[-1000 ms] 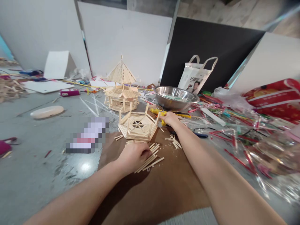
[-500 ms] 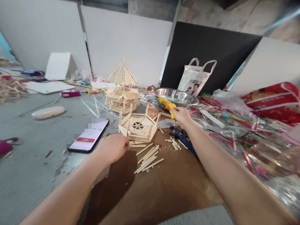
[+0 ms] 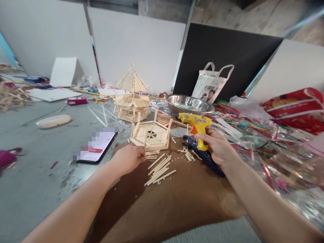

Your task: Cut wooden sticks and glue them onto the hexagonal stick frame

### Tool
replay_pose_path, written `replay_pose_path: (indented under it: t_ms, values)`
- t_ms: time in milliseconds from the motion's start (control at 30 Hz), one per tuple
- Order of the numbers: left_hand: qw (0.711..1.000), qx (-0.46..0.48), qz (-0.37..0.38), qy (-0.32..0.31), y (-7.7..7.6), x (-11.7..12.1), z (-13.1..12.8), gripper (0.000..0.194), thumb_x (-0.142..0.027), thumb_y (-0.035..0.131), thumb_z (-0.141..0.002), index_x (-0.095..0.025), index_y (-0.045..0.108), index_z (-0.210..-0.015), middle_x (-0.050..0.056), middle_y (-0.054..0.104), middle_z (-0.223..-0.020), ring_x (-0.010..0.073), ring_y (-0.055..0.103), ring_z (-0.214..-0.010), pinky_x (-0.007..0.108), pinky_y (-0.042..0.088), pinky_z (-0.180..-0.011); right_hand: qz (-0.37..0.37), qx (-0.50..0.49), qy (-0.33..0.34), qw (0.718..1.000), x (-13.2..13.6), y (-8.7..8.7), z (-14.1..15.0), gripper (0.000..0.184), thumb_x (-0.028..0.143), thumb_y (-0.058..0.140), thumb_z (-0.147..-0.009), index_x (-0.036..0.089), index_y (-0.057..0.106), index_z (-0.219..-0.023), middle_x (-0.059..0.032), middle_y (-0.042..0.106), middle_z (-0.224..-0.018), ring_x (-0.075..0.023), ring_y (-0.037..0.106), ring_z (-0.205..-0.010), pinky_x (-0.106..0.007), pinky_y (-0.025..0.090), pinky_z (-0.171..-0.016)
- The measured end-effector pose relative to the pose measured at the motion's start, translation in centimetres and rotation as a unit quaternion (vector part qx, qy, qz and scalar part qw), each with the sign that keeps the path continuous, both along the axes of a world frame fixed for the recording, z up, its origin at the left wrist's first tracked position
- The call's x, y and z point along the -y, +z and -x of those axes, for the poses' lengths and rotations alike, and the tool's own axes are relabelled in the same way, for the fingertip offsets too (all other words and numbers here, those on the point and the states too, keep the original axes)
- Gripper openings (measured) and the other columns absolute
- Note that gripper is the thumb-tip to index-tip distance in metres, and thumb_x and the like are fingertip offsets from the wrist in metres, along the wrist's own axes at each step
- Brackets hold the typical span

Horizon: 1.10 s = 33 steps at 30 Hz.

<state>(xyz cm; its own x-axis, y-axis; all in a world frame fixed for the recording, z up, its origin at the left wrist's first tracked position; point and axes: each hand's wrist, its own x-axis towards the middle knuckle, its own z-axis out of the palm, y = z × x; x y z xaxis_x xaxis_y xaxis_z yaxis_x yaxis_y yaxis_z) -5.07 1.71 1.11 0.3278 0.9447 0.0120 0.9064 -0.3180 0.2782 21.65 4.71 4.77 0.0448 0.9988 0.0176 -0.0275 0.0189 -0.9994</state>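
Observation:
My right hand (image 3: 219, 145) is wrapped round the handle of a yellow glue gun (image 3: 194, 120), its nozzle pointing left. My left hand (image 3: 130, 158) has its fingers pinched at the near left corner of a six-sided frame (image 3: 162, 140) built from thin wooden sticks, with upright posts at its corners. Loose wooden sticks (image 3: 160, 172) lie on the brown board (image 3: 177, 199) in front of the frame. Below the glue gun rest dark blue pliers (image 3: 211, 163), beside short stick offcuts (image 3: 187, 154).
Behind the frame stands a stick pavilion (image 3: 132, 98) with a pointed roof. A steel bowl (image 3: 174, 107) and a white tote bag (image 3: 209, 84) are at the back. To the left lie a phone (image 3: 97, 150) and a white oval case (image 3: 53, 121). Plastic scraps (image 3: 263, 148) cover the right side.
My left hand moved from the loose sticks to the frame's near left corner, and the frame has turned slightly. My right hand lifted the glue gun and brought it closer, above the pliers.

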Motion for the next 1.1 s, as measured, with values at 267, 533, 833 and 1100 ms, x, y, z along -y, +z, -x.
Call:
replay_pose_path:
  t_ms: [267,533,833,1100]
  values:
    - [0.997,0.035,-0.042,-0.054,-1.0,0.1,-1.4,0.020,-0.031,0.042,-0.075,-0.022,0.060,-0.072,0.001,0.061,-0.088,0.0180,0.052,-0.089,0.029,0.038,-0.077,0.020,0.016,0.092,0.995,2.3,-1.6,0.4,0.017,0.029,0.062,-0.060,0.015,0.053,-0.064,0.0043,0.046,-0.044,-0.0057,0.041,-0.040,-0.019,0.033,-0.040]
    - [0.996,0.058,-0.071,0.014,-0.8,0.6,-1.9,0.023,-0.032,0.038,-0.076,-0.023,0.060,-0.077,0.000,0.064,-0.078,0.0167,0.056,-0.073,0.027,0.040,-0.066,0.048,0.074,0.143,0.986,3.0,-1.9,0.4,0.020,0.025,0.062,-0.059,0.015,0.057,-0.076,0.0010,0.054,-0.063,-0.0043,0.041,-0.044,-0.019,0.033,-0.042]
    - [0.994,0.092,-0.064,0.014,-1.3,0.5,-2.4,0.021,-0.028,0.038,-0.076,-0.023,0.058,-0.078,-0.002,0.064,-0.078,0.0153,0.057,-0.072,0.024,0.039,-0.062,0.063,0.146,0.183,0.970,2.7,-3.2,0.4,0.022,0.036,0.063,-0.059,0.016,0.055,-0.068,0.0001,0.056,-0.061,-0.0043,0.041,-0.039,-0.019,0.033,-0.036]
    - [0.992,0.107,-0.072,0.011,-1.6,0.4,-2.3,0.021,-0.029,0.039,-0.076,-0.023,0.059,-0.079,-0.002,0.065,-0.080,0.0147,0.057,-0.073,0.024,0.040,-0.065,0.049,0.142,0.153,0.977,2.7,-3.4,0.8,0.029,0.045,0.059,-0.060,0.017,0.053,-0.061,0.0001,0.056,-0.055,-0.0035,0.038,-0.034,-0.017,0.029,-0.030]
